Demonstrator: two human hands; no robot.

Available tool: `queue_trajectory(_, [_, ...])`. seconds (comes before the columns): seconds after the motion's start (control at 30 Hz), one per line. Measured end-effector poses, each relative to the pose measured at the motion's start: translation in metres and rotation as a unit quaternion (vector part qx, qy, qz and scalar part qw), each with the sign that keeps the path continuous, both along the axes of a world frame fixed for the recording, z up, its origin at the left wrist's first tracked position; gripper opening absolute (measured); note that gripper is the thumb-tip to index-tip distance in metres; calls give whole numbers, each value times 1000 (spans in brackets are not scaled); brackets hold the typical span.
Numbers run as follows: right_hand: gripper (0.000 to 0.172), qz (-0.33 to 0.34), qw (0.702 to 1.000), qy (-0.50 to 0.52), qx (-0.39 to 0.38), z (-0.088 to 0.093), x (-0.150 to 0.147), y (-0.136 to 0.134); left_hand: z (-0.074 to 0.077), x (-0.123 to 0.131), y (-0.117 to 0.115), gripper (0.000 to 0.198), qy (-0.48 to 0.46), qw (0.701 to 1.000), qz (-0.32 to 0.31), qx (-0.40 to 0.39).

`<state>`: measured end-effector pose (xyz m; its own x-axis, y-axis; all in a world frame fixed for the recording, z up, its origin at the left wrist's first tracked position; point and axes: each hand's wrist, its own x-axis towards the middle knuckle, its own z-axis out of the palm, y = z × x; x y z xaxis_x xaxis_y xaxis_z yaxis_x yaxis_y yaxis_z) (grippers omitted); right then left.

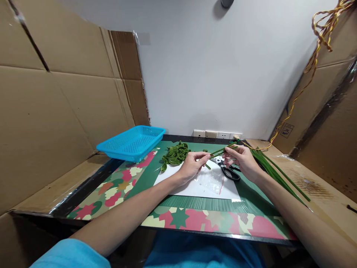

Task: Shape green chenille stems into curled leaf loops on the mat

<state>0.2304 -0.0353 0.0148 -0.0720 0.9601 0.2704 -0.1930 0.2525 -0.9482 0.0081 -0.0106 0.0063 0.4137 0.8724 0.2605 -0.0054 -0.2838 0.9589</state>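
My left hand [194,163] is closed in a pinch on the near end of thin green stems [217,152], which look like pipe cleaners. My right hand [240,158] pinches the same stems farther along, so they stretch between both hands above the table. A short green piece [208,167] shows just below my left fingers. Black-handled scissors [231,173] lie under and beside my right hand, blades partly hidden. Beneath my hands are a white sheet [189,190] and a clear plastic bag [210,182]. Left of my left hand sits a heap of green leaf-shaped loops [176,153].
A blue perforated basket [131,143] stands at the back left. A bundle of long green stems [275,173] lies on the right. Cardboard walls [64,82] flank the table, and twisted yellow wire [312,70] hangs at the right. Sockets [217,134] line the back wall.
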Motion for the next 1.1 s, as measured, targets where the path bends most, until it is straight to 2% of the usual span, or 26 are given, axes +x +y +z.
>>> queue_trajectory(0.13, [39, -1, 1000, -11, 4, 0, -4, -2, 2, 1, -6, 48, 33, 999, -34, 8])
queue_trajectory(0.27, [44, -2, 999, -35, -2, 2, -9, -5, 3, 2, -8, 50, 34, 999, -27, 8])
queue_trajectory(0.4, [46, 7, 998, -67, -1, 5, -12, -7, 0, 0, -5, 46, 58, 997, -4, 41])
queue_trajectory(0.53, [47, 24, 996, -82, 8, 4, -13, -7, -1, -1, -1, 39, 63, 996, -7, 70])
queue_trajectory(0.83, [40, 42, 995, -82, 22, -1, -13, -5, 5, 2, -8, 44, 63, 996, -33, 47])
queue_trajectory(1.1, [39, 42, 995, -88, 22, 1, -13, -6, -2, -1, -3, 47, 82, 993, -72, 46])
